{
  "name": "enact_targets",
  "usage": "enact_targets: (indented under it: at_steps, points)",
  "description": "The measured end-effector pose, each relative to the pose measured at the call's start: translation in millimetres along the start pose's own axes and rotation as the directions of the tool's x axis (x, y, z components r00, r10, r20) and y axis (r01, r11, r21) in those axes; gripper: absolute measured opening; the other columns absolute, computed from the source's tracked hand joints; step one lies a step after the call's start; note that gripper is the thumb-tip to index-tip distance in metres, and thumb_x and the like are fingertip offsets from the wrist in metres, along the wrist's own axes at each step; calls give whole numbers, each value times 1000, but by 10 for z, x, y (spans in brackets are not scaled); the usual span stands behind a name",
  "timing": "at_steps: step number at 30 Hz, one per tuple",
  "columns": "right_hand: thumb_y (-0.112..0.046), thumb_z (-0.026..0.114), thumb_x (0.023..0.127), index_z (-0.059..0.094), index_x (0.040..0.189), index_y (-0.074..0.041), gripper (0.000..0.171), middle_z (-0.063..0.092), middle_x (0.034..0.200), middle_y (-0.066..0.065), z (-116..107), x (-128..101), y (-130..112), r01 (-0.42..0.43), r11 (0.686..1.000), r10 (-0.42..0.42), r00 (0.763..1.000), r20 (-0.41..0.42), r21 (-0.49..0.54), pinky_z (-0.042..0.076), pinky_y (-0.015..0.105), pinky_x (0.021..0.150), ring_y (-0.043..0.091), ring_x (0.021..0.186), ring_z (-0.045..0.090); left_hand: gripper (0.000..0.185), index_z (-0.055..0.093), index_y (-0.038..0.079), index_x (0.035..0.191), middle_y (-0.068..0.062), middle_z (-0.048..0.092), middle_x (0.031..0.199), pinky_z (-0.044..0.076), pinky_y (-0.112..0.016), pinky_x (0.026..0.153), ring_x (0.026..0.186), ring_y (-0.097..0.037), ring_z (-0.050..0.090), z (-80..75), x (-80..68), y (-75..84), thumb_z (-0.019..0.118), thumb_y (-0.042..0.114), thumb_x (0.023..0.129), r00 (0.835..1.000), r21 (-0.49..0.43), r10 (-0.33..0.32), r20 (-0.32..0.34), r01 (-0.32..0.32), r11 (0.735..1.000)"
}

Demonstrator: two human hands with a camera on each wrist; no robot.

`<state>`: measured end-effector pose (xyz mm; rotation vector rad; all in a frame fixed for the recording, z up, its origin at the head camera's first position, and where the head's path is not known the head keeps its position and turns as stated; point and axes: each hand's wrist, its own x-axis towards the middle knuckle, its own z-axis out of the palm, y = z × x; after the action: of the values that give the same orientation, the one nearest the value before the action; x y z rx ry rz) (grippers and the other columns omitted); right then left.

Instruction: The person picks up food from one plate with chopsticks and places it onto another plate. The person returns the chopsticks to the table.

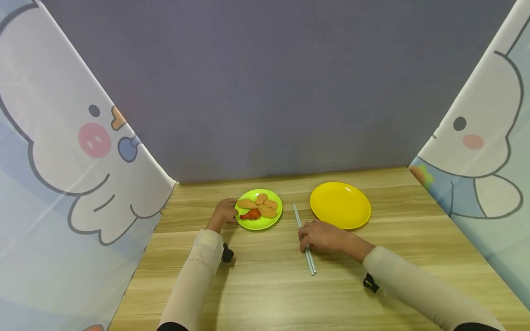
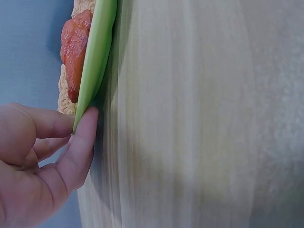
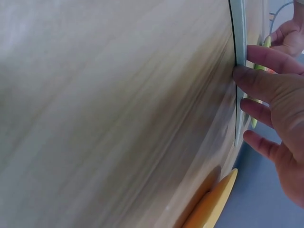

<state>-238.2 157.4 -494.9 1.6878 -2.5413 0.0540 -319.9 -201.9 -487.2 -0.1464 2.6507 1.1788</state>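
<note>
Chopsticks [image 1: 310,262] are at the wood-grain table's [image 1: 265,294] surface, with the lime-green plate [image 1: 258,224] toward 10 o'clock and the yellow plate [image 1: 340,205] between 1 and 2 o'clock. Right hand [image 1: 323,236]: narrow pinch, thumb and fingers on opposite sides of the pair. Left hand [image 1: 226,210]: pinches the lime-green plate's rim at 9 o'clock. Risk: uneven finger pressure may roll or splay the pair. Risk: lifting the pinched rim may tilt the plate, sliding the breaded chicken pieces [image 1: 268,211] and red drumstick [image 1: 250,214] toward 3 o'clock. Orientation: long axis runs from between 11 and 12 o'clock to between 5 and 6; narrower ends appear to face the former.
</note>
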Motion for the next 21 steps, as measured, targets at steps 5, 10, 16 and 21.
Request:
enact_targets:
  at_steps: [5,10,16,21]
  points:
    - [-21,75,89,70,87,-36,16,60,95,-14,-23,94,-28,10,995,-2,997,74,-103,42,24,71,8,87,52,62,54,3,146,-26,55,143,66,-36,73,91,-28,72,7,28,-6,54,-9,85,1000,-39,-29,9,29,999]
    - [-29,67,93,67,87,-40,13,59,98,-14,-37,211,-66,37,974,6,982,189,-224,39,23,70,8,88,51,61,57,4,144,-24,56,143,65,-34,69,90,-28,72,17,51,-15,54,-9,84,1000,-36,-25,-1,24,999]
    - [-29,68,93,67,88,-41,13,59,96,-14,-43,241,-92,83,952,-11,972,236,-295,36,24,67,9,87,52,62,55,5,145,-24,54,146,66,-37,73,85,-25,72,28,72,-17,54,-9,85,999,-13,-33,6,33,999]
    - [-34,65,94,67,86,-41,11,57,92,-15,-38,223,-77,102,944,-40,979,200,-313,28,23,65,9,84,50,62,56,4,145,-24,56,144,66,-37,72,84,-25,71,17,86,-25,53,-10,84,999,-31,-35,9,36,999]
